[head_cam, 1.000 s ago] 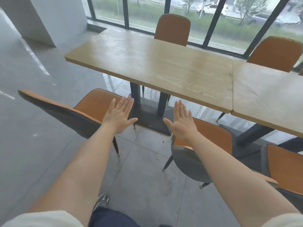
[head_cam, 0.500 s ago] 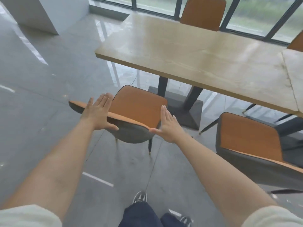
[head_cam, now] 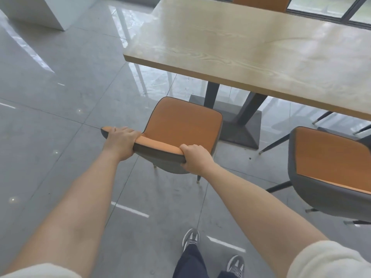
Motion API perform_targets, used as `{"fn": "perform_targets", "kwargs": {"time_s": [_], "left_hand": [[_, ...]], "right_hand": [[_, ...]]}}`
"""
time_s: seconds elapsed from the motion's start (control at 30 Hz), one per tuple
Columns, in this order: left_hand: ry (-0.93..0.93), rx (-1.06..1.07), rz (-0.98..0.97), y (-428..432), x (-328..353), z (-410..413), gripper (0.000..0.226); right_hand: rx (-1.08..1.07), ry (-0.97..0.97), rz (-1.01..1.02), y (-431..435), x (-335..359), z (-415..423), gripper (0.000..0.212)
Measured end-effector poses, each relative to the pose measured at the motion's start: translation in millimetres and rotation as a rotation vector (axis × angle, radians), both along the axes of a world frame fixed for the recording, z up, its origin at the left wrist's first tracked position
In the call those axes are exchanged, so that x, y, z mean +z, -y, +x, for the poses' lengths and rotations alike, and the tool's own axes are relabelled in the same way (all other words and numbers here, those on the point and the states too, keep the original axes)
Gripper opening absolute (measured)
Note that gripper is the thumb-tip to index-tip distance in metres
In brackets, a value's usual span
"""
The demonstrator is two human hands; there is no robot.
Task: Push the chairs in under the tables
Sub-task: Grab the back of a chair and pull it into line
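Where the glossy grey tiled floor [head_cam: 60, 93] fills the view from six round to eleven o'clock, it mirrors the daylight in pale streaks, and a white pillar [head_cam: 40, 11] stands on it at eleven o'clock. A long pale wooden table [head_cam: 251, 47] spans twelve to three o'clock on a dark pedestal base [head_cam: 241, 125], with dark window frames [head_cam: 353, 15] behind it at one o'clock. Just the orange back of a far chair [head_cam: 261, 3] shows beyond the table at twelve o'clock. A second chair [head_cam: 329, 163], orange inside a grey shell, stands at three to four o'clock near the table's near edge. The held chair [head_cam: 184, 125] of the same make sits at the centre, its whole seat in plain view short of the table's near edge, its front pointing toward the pedestal. Two bare forearms reach forward from cream sleeves [head_cam: 329, 259] at seven and five o'clock. The left hand [head_cam: 122, 141] grasps the left end of the backrest's top rim, fingers curled over it. The right hand [head_cam: 195, 159] grasps the rim's right end, fingers folded over the top and the palm against the grey shell. Grey shoes [head_cam: 190, 237] below dark trousers [head_cam: 190, 263] stand on the tiles at six o'clock.
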State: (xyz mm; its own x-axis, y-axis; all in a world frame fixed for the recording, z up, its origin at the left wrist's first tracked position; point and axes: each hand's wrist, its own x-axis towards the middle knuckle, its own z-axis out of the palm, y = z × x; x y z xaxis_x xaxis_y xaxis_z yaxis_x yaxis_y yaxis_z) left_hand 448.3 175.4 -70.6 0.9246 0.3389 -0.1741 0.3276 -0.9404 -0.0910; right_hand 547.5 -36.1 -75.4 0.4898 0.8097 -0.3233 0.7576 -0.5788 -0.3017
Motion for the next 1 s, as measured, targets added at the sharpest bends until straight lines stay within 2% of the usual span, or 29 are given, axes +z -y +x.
{"fn": "perform_targets", "kwargs": {"time_s": [0.17,0.5,0.63,0.9,1.0], "left_hand": [[-0.018,0.008,0.012,17.5,-1.2,-1.0,0.041],[0.033,0.080,-0.117,85.1,-4.3,-1.7,0.046],[0.016,0.042,-0.123,111.3,-1.2,7.3,0.045],[0.073,-0.041,-0.132,201.3,-1.4,50.0,0.040],[0.097,-0.055,-0.124,230.4,-5.5,63.8,0.036]], "right_hand": [[0.021,0.028,-0.017,13.7,6.7,-1.8,0.018],[-0.048,0.020,-0.063,69.8,9.5,3.8,0.010],[-0.092,0.014,-0.057,99.9,9.7,3.5,0.016],[-0.251,0.024,-0.104,186.6,15.8,33.6,0.013],[-0.300,0.022,-0.103,214.6,18.4,46.8,0.023]]}}
